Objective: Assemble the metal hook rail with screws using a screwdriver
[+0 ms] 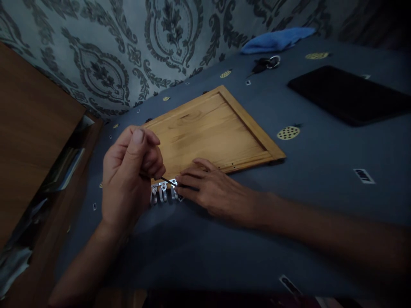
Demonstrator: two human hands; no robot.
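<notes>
A wooden panel (212,128) with a raised frame lies on the dark blue patterned cloth (321,171). Against its near edge sits a row of small silver metal hooks (162,192). My left hand (128,179) hovers over them, fingers curled round a thin dark tool (167,181) whose tip points at the hooks. My right hand (208,188) lies on the cloth beside the panel's edge. Its fingertips are pinched on the rightmost end of the hook row.
A black flat tablet-like slab (346,96) lies at the right. A blue folded cloth (279,39) and a bunch of keys (266,64) lie at the back by the patterned wall. A brown wooden shelf unit (35,128) with papers stands at the left.
</notes>
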